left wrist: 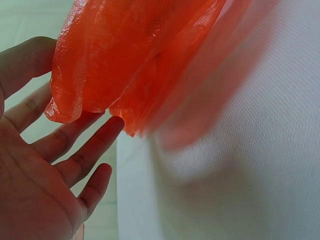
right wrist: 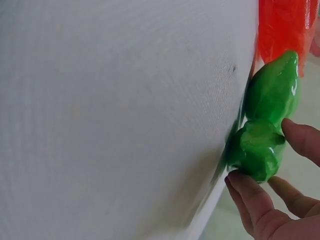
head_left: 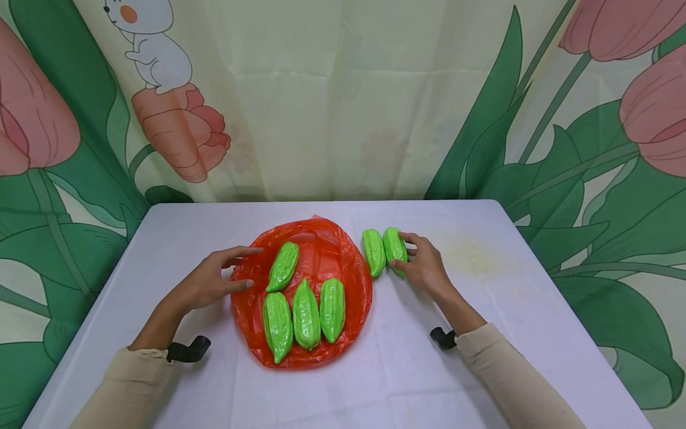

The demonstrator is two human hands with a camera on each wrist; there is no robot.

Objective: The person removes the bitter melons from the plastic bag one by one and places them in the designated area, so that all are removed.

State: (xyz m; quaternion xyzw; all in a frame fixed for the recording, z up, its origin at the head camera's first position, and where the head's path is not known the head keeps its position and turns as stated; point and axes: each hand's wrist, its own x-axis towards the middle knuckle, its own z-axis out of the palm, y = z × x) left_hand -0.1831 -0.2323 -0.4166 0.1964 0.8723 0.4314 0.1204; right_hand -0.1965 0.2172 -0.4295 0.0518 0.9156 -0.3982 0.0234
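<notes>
A round red plastic-covered plate (head_left: pixel 356 310) stands on the table, carrying several glossy green ridged bitter melons (head_left: pixel 306 316). Two more lie close side by side off its right edge: an inner bitter melon (head_left: pixel 373 252) and an outer bitter melon (head_left: pixel 393 247). My right hand (head_left: pixel 427 265) pinches the outer one, thumb on one side and fingers on the other, as the right wrist view also shows. At the plate's left rim is my left hand (head_left: pixel 217 275), its fingers spread and fairly straight beside the loose red plastic (left wrist: pixel 135 55); firm contact cannot be told.
A white cloth (head_left: pixel 429 381) covers the table, whose far edge meets a printed curtain (head_left: pixel 321 131) with tulips and a rabbit on a carrot. Black wrist straps (head_left: pixel 187 350) sit on both arms below beige sleeves (head_left: pixel 514 363).
</notes>
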